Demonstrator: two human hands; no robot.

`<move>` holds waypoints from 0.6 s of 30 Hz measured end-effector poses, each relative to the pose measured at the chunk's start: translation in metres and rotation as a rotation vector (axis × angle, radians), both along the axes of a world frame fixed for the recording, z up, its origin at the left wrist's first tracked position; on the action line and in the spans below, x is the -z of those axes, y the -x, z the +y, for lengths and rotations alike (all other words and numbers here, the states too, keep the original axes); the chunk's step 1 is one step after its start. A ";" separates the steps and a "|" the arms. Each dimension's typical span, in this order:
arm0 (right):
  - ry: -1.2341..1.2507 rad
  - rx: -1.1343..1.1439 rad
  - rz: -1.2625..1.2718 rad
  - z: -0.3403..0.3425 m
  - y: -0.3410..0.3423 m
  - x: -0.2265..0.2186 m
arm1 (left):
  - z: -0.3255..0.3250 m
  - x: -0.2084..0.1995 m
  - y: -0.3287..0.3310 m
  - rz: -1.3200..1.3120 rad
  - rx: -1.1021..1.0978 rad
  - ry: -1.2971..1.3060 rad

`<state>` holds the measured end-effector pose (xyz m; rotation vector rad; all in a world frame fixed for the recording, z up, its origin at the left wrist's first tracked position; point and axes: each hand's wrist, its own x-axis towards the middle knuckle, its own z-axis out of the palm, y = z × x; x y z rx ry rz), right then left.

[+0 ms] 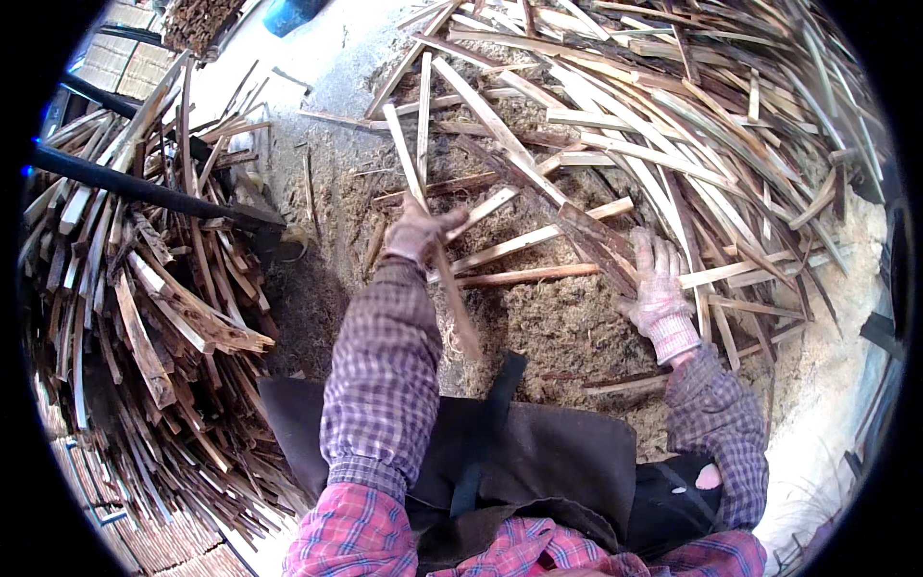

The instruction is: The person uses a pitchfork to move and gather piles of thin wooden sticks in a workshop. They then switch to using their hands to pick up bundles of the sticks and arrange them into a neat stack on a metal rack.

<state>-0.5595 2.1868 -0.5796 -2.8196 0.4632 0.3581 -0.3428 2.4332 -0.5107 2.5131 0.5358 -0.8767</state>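
Observation:
My left hand, in a dirty work glove, is closed round a thin wooden strip whose lower end is smeared by motion. Just above that hand, a pale strip slants up and away; I cannot tell whether it is the same piece. My right hand, also gloved, rests with fingers stretched out beside a dark, bark-covered strip, its thumb near that strip's lower end. Between the hands, several loose strips lie crosswise over sawdust-strewn ground.
A big heap of split wooden strips spreads across the far right. At the left stands a dense stack of strips, with a black bar across it. A dark apron covers my lap. A blue object lies far off.

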 end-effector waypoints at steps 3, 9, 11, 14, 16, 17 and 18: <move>-0.027 0.008 0.031 -0.014 -0.009 -0.007 | 0.017 0.062 0.037 -0.216 0.270 0.186; -0.014 -0.048 0.103 -0.024 -0.023 -0.001 | -0.008 0.049 0.087 -0.107 0.353 0.044; -0.058 -0.042 0.104 -0.027 -0.023 -0.008 | 0.013 0.070 0.075 -0.122 0.344 0.247; -0.177 -0.015 -0.054 -0.031 -0.008 0.004 | -0.002 0.018 0.076 0.055 0.257 0.196; -0.195 -0.037 -0.184 -0.029 -0.001 0.006 | 0.017 0.048 0.072 -0.090 0.289 0.264; -0.188 -0.039 -0.203 -0.034 0.003 0.007 | 0.015 0.048 0.075 -0.020 0.265 0.116; -0.182 -0.038 -0.220 -0.039 0.007 0.012 | 0.009 0.039 0.080 -0.022 0.234 0.118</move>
